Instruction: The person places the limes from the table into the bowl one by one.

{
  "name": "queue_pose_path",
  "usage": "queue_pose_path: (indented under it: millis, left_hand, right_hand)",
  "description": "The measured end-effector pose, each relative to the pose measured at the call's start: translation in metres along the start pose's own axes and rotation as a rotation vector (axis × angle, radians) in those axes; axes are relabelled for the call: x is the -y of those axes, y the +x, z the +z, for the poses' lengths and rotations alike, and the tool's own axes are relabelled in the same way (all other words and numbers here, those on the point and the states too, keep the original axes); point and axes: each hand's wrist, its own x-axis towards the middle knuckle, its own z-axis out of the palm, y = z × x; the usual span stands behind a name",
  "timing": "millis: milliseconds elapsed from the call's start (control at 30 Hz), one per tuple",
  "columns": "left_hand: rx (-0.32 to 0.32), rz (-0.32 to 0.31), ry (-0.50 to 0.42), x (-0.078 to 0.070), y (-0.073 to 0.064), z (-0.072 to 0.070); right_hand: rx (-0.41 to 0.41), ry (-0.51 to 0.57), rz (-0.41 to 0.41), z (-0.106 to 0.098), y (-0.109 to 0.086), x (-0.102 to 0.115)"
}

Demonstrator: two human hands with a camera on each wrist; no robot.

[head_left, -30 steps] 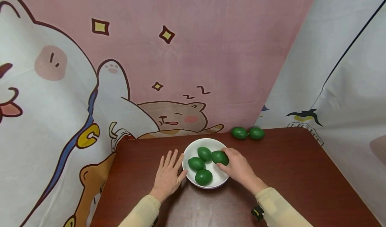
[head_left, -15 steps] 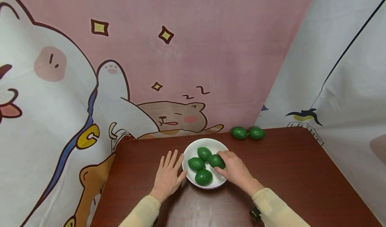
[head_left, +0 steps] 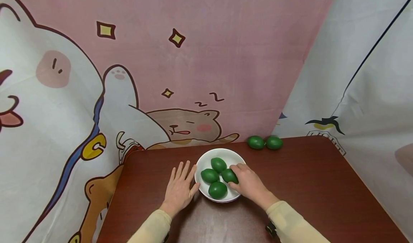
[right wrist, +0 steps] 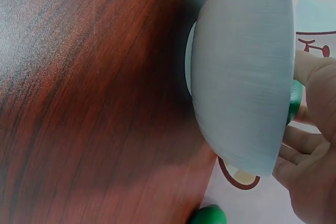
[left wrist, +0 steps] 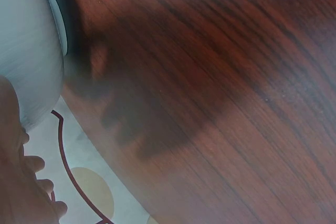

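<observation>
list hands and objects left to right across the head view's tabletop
Left hand, white bowl, left far-edge green fruit, right far-edge green fruit. Left out for overlap: right hand, fruit in the bowl.

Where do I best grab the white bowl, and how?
Grip the bowl by its rim, probably from left and right together. Its wall flares above a narrower foot, likely leaving room to reach underneath, and green fruits lie inside it. The right hand must release its fruit first.
</observation>
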Motion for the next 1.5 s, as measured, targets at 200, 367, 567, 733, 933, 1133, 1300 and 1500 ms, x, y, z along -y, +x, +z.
queue_pose_path:
  millis: [200, 367, 567, 733, 933, 1133, 1300, 1500]
  left_hand:
    - [-0.002, 0.000, 0.001, 0.000, -0.001, 0.000]
    - [-0.002, 0.000, 0.005, 0.000, -0.001, 0.000]
    - [-0.007, 0.002, -0.001, 0.000, -0.001, 0.001]
    - [-0.014, 0.005, -0.003, 0.000, 0.000, 0.001]
    - [-0.012, 0.004, -0.002, 0.000, -0.001, 0.000]
    - [-0.016, 0.005, -0.002, 0.000, -0.001, 0.001]
    - [-0.018, 0.004, -0.007, 0.000, -0.001, 0.000]
    - [-0.016, 0.002, -0.002, 0.000, -0.001, 0.001]
  right_hand:
    - [0.005, -0.034, -0.045, 0.005, 0.001, -0.001]
    - [0.015, -0.065, -0.058, 0.008, 0.002, -0.001]
    - [0.017, -0.098, -0.072, 0.011, 0.004, -0.001]
    - [0.018, -0.128, -0.084, 0.013, 0.005, -0.001]
    - [0.035, -0.131, -0.073, 0.013, 0.006, 0.000]
    - [0.058, -0.126, -0.057, 0.013, 0.008, 0.002]
    - [0.062, -0.130, -0.060, 0.013, 0.008, 0.002]
    - [0.074, -0.129, -0.057, 0.014, 0.008, 0.003]
